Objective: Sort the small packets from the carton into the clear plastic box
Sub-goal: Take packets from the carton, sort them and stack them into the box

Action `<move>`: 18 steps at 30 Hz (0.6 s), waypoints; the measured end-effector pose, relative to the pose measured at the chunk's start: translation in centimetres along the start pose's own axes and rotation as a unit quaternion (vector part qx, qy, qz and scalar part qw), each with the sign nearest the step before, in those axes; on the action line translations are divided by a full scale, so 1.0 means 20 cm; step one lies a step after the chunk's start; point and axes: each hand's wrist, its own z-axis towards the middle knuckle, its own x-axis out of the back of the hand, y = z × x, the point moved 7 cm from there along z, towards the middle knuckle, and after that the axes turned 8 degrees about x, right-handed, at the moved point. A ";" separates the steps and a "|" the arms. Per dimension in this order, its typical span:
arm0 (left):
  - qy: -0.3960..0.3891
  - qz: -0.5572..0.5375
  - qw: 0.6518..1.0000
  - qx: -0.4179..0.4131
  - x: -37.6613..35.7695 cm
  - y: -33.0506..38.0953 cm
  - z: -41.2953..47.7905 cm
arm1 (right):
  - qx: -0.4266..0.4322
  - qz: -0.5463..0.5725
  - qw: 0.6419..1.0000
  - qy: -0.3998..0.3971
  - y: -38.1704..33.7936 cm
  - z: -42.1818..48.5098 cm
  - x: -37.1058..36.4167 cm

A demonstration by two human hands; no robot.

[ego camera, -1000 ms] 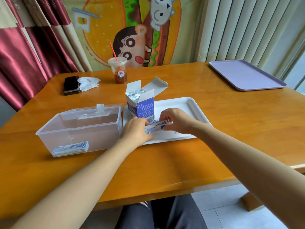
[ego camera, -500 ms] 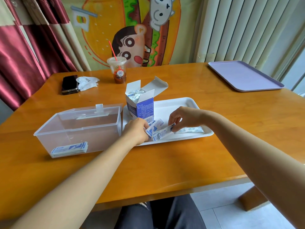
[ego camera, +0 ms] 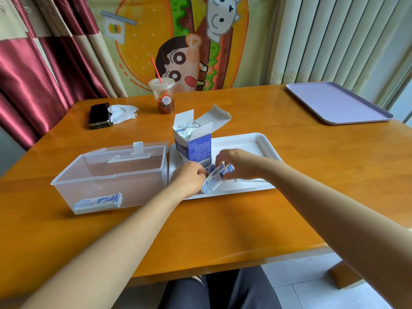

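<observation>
**Grip.** Left hand [ego camera: 189, 177] and right hand [ego camera: 240, 163] meet over the near edge of the tray [ego camera: 252, 141]. Both have fingers curled onto 1 loose bundle of packets [ego camera: 214, 178], held between them and fanned unevenly. The exact count in the bundle cannot be told.

**Location of task items.** The carton [ego camera: 192, 146] stands upright on the tray with its flaps open and more packets showing at its mouth. It is just behind the hands. The box [ego camera: 89, 188] sits to the left, touching or nearly touching the tray edge, with its lid [ego camera: 124, 152] folded back. 1 flat stack [ego camera: 98, 202] lies in its near corner. Judged from this, sorting is under way and much remains.

**Risks.**
- The bundle is not squared. If it is lifted as it is, outer packets are likely to slip out and scatter on the tray or table [ego camera: 223, 219].
- The right hand's knuckles are close to the carton — a careless sweep could tip it and spill its contents.
- The route to the box crosses its near right wall. A low carry could catch the rim and shed packets outside.
- What looks like a pale strip lies on the tray right of the right hand, partly hidden, and it may be overlooked.

**Surroundings.** A cup [ego camera: 162, 97] with a straw, a phone [ego camera: 99, 115] and a crumpled tissue [ego camera: 122, 112] sit at the far side, well apart from the work. A purple tray [ego camera: 336, 103] lies far right. None of them obstructs the route — only the box wall and the carton do.
</observation>
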 end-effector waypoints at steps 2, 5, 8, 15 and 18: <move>0.002 0.004 1.000 -0.004 0.00 0.00 0.00 | 0.002 0.018 1.000 0.007 0.00 0.00 0.00; 0.066 0.067 0.995 -0.014 0.04 -0.02 0.00 | -0.016 0.050 0.999 0.009 0.01 -0.01 -0.01; 0.101 0.143 0.984 -0.015 0.05 -0.05 0.01 | -0.018 0.022 1.000 -0.005 0.03 -0.04 -0.01; 0.123 0.161 0.979 -0.020 0.04 -0.03 0.02 | -0.033 0.080 0.996 0.012 0.03 -0.07 0.02; 0.118 0.124 0.985 -0.008 0.06 -0.05 0.02 | -0.033 0.093 0.995 0.009 -0.01 -0.04 0.01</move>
